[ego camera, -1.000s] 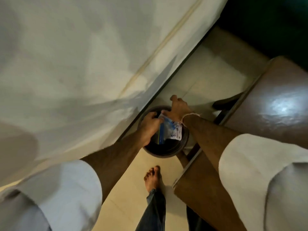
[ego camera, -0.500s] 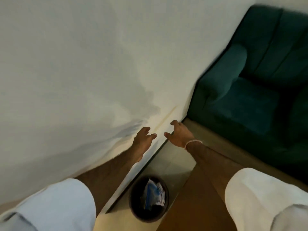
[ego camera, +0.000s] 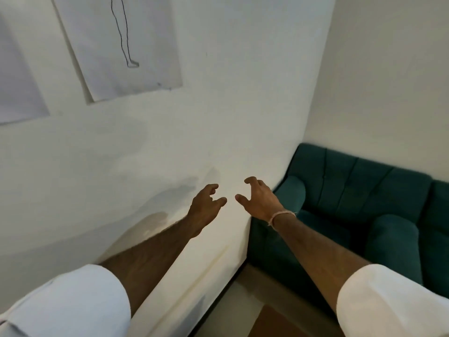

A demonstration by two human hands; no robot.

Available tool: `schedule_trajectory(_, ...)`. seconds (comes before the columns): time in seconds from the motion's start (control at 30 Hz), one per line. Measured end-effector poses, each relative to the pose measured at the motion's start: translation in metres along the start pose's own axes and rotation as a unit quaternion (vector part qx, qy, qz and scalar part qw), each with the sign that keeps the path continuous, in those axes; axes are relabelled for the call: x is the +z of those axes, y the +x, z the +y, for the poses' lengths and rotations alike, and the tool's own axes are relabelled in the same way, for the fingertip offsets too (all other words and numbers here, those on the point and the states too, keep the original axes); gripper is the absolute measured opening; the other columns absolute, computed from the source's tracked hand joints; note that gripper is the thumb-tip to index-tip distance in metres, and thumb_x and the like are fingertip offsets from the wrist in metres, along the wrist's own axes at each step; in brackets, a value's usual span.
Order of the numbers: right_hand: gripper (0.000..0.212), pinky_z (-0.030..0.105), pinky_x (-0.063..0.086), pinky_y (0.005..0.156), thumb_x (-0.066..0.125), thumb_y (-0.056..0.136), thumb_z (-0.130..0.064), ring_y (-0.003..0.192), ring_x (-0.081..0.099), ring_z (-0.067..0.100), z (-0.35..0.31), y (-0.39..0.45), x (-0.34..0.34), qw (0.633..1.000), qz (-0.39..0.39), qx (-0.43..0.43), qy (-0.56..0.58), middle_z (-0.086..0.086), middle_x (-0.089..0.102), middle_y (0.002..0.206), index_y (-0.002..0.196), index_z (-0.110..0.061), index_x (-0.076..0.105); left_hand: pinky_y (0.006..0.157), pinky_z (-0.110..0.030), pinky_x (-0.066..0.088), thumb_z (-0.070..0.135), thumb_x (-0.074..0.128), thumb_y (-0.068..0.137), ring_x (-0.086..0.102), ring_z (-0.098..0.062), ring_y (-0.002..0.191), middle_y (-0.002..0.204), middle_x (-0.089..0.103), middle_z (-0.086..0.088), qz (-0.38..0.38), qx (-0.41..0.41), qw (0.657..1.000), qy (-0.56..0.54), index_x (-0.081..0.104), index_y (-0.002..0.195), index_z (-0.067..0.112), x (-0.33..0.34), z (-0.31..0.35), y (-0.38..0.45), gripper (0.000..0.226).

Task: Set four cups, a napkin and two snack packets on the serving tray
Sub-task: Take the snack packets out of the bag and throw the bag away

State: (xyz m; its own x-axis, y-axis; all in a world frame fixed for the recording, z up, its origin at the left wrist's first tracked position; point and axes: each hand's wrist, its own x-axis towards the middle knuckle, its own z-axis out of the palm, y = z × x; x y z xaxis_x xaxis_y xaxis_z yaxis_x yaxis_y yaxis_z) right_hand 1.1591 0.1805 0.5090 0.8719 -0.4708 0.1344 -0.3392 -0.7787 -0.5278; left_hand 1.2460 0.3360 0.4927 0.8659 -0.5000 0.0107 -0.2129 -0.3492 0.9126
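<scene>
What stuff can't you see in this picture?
- Tray, cups, napkin, snack packets: none in the head view.
- Drawing on the paper: cut off by the top edge.
- Green sofa: runs past the right edge.
- Left hand and right hand: open, palms face away.

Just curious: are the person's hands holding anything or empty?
Empty. Left hand and right hand hang open, fingers loosely curled, before the white wall.

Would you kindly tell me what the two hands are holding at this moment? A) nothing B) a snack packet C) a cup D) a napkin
A: both the left hand and the right hand are raised in front of the white wall with fingers spread and nothing in either grip.
</scene>
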Motion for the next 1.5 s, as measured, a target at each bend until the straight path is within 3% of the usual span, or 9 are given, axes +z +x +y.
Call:
schedule_trajectory(0.3, 0.061, 0.042, 0.044, 0.104, 0.060, 0.092, -0.044, 0.129, 0.050, 0.030, -0.009, -0.032, -0.130, 0.995, 0.097, 0.007, -0.027, 0.010, 0.046, 0.147, 0.142, -0.018, 0.037, 0.087, -0.028, 0.041, 0.028, 0.067, 0.090, 0.053, -0.017, 0.117, 0.140, 0.054, 0.001, -0.011, 0.112, 0.993, 0.027, 0.047, 0.142, 0.027, 0.005, 0.110, -0.012, 0.056)
schedule_trajectory(0.53, 0.062, 0.043, 0.042, 0.108, 0.059, 0.093, -0.042, 0.134, 0.045, 0.030, 0.004, -0.086, -0.181, 0.988, 0.138, 0.048, -0.057, 0.010, 0.043, 0.150, 0.145, -0.018, 0.034, 0.090, -0.029, 0.043, 0.029, 0.068, 0.091, 0.053, -0.019, 0.120, 0.142, 0.052, -0.002, -0.068, 0.171, 0.982, 0.044, 0.045, 0.144, 0.025, 0.041, 0.149, -0.038, 0.058)
schedule_trajectory(0.63, 0.063, 0.044, 0.041, 0.110, 0.059, 0.093, -0.042, 0.136, 0.042, 0.030, 0.014, -0.113, -0.196, 0.985, 0.147, 0.066, -0.067, 0.010, 0.041, 0.151, 0.146, -0.018, 0.034, 0.097, -0.033, 0.046, 0.027, 0.068, 0.091, 0.052, -0.023, 0.126, 0.144, 0.051, -0.005, -0.093, 0.194, 0.975, 0.050, 0.045, 0.145, 0.022, 0.063, 0.162, -0.049, 0.059)
schedule_trajectory(1.03, 0.063, 0.046, 0.043, 0.108, 0.059, 0.092, -0.043, 0.133, 0.045, 0.032, 0.138, -0.313, -0.290, 0.939, 0.223, 0.234, -0.118, 0.012, 0.044, 0.148, 0.144, -0.017, 0.036, 0.106, -0.037, 0.043, 0.027, 0.071, 0.087, 0.051, -0.025, 0.131, 0.146, 0.051, -0.011, -0.263, 0.277, 0.921, 0.079, 0.045, 0.146, 0.018, 0.254, 0.226, -0.175, 0.065)
schedule_trajectory(1.23, 0.066, 0.045, 0.037, 0.114, 0.059, 0.093, -0.041, 0.138, 0.040, 0.030, 0.211, -0.456, -0.345, 0.908, 0.256, 0.309, -0.119, 0.010, 0.037, 0.154, 0.149, -0.016, 0.033, 0.108, -0.035, 0.042, 0.027, 0.071, 0.087, 0.050, -0.025, 0.133, 0.147, 0.051, -0.011, -0.327, 0.316, 0.887, 0.080, 0.045, 0.146, 0.016, 0.364, 0.266, -0.286, 0.065)
schedule_trajectory(1.5, 0.063, 0.044, 0.035, 0.116, 0.057, 0.094, -0.042, 0.139, 0.039, 0.030, 0.312, -0.653, -0.409, 0.879, 0.264, 0.374, -0.131, 0.010, 0.036, 0.154, 0.147, -0.015, 0.034, 0.111, -0.041, 0.041, 0.031, 0.070, 0.088, 0.048, -0.025, 0.135, 0.149, 0.048, -0.009, -0.372, 0.318, 0.867, 0.090, 0.043, 0.147, 0.021, 0.502, 0.321, -0.452, 0.066)
